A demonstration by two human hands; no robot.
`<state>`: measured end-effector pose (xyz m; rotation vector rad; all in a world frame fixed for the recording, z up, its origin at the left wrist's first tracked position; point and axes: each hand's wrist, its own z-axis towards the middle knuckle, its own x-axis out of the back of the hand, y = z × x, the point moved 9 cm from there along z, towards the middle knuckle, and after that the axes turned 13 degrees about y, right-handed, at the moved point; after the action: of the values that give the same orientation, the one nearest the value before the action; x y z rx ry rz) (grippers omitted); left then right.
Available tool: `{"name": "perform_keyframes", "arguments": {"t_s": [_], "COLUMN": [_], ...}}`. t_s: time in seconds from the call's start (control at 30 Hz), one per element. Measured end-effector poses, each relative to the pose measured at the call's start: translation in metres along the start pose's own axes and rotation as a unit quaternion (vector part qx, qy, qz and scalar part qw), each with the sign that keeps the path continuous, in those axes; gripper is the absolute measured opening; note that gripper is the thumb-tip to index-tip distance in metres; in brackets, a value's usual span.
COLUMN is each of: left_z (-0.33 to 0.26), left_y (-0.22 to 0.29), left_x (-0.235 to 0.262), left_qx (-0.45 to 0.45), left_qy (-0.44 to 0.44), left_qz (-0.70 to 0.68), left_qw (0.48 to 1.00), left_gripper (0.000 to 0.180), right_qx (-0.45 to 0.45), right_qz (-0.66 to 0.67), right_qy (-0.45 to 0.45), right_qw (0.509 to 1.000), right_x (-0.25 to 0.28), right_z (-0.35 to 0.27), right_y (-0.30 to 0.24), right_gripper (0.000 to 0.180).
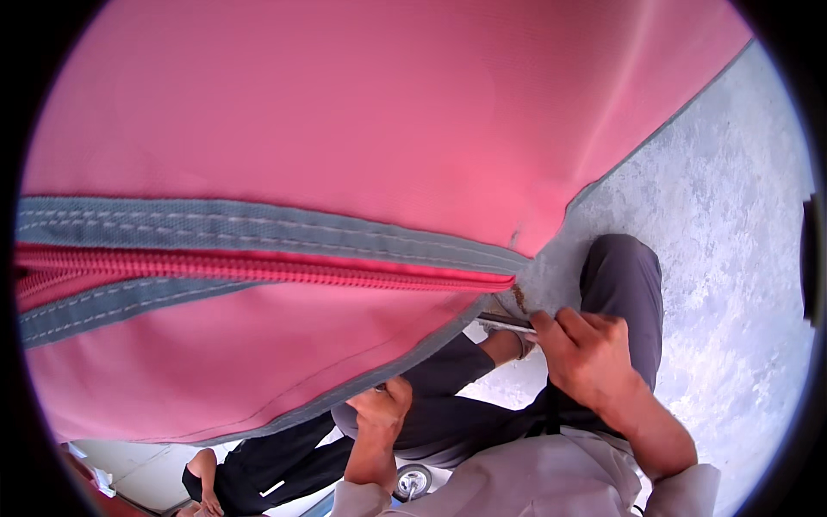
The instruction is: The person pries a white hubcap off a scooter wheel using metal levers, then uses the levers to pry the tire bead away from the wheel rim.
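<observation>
A large pink coated-fabric piece (327, 112) spreads across the upper left. A red zip (258, 265) with grey stitched tape (284, 226) runs along it and ends in a corner near my right hand. My left hand (383, 402) is closed at the grey-bound lower edge of the fabric, its fingertips partly hidden. My right hand (590, 349) is closed on a slim metal tool (506, 322), whose tip lies beside the zip's end; the tool's exact kind cannot be made out. A small brown tuft (519, 298) hangs just above it.
Beneath is a pale, mottled grey floor (732, 224). My bent knee (622, 267) in dark trousers rises beside my right hand. At the lower left another person in black (276, 465) is close by, one bare arm showing. A small wheel (413, 482) stands near my left forearm.
</observation>
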<state>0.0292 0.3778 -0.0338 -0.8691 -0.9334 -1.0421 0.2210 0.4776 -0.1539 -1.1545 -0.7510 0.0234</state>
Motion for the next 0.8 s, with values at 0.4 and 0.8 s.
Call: {"name": "perform_keyframes", "arguments": {"t_s": [0.4, 0.8], "left_z": [0.004, 0.003], "left_y": [0.002, -0.001], "left_x": [0.0, 0.001], "left_qx": [0.001, 0.027], "left_qy": [0.017, 0.004], "left_qz": [-0.009, -0.017], "left_qw": [1.0, 0.999], "left_gripper": [0.021, 0.023], "right_qx": [0.079, 0.062], "right_qz": [0.019, 0.038], "right_qy": [-0.036, 0.005], "right_qw": [0.996, 0.997], "right_x": [-0.017, -0.014], "right_z": [0.034, 0.031], "right_y": [0.019, 0.021], "right_gripper": [0.017, 0.021]}}
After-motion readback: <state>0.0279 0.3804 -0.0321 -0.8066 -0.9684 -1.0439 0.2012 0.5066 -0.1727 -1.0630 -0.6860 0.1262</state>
